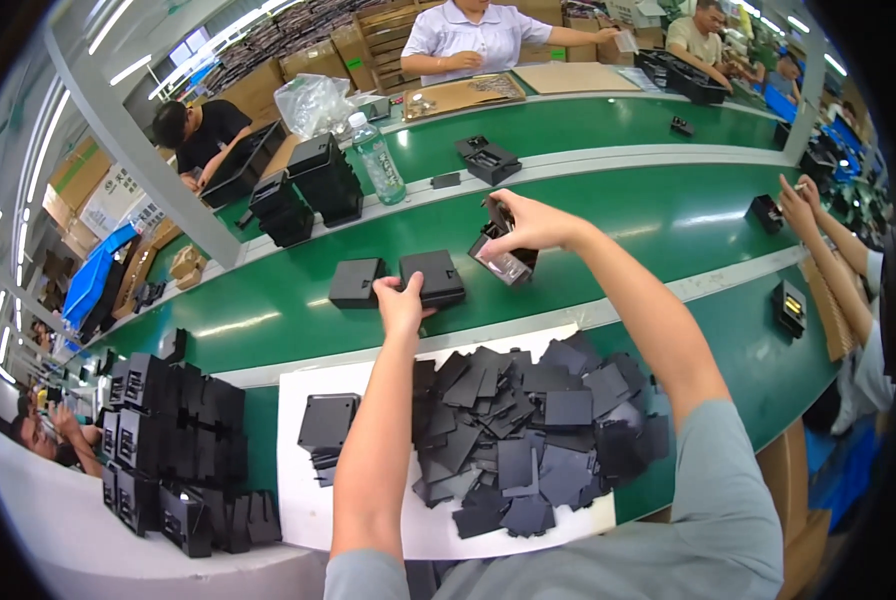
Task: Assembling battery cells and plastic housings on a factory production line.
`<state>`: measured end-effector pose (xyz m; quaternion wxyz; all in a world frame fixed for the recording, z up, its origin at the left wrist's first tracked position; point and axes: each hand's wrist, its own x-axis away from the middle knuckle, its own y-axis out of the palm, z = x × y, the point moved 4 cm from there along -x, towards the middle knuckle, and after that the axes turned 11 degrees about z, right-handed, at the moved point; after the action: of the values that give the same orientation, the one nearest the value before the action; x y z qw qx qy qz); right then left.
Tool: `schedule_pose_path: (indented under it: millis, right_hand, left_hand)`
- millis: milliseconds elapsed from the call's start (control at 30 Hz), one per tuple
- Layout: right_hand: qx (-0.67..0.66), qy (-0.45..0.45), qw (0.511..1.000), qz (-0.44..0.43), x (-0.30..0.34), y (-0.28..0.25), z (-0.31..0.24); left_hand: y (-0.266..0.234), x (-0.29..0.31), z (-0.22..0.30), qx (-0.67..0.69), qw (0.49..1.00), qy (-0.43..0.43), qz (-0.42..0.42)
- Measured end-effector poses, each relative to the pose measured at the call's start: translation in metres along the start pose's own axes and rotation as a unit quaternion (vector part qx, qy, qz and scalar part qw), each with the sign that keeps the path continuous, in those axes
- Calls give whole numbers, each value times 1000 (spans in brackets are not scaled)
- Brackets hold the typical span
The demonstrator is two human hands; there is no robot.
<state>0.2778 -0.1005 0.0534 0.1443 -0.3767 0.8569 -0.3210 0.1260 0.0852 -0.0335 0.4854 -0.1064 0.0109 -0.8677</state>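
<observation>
My right hand (536, 222) is closed round a small black plastic case (509, 262), held tilted above the green belt with its partly clear, shiny inner side showing. To its left, my left hand (401, 302) grips the near left edge of a flat black box (434, 276), thumb on top and other fingers partly hidden. Beside that hand a second black box (356, 284) lies on the belt. Close in front of me, a heap of thin black plates (533, 430) covers much of a white board (303, 500), with a small stack of black covers (328, 420) at its left.
Stacked black cases (173, 430) stand at the lower left. Across the green belt (618, 210) are taller black stacks (323, 180), a water bottle (376, 160) and an open black case (488, 160). Co-workers sit at the far side; another person's hands (800, 205) are at the right.
</observation>
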Motion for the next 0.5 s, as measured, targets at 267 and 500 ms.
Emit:
schedule_pose_path:
  millis: [267, 500]
  right_hand:
    - [-315, -6, 927, 205, 97, 21, -29]
    - [-460, -14, 870, 177, 126, 48, -50]
  left_hand:
    - [-4, 41, 21, -288, 881, 376, 9]
    - [-34, 175, 54, -25, 887, 419, -191]
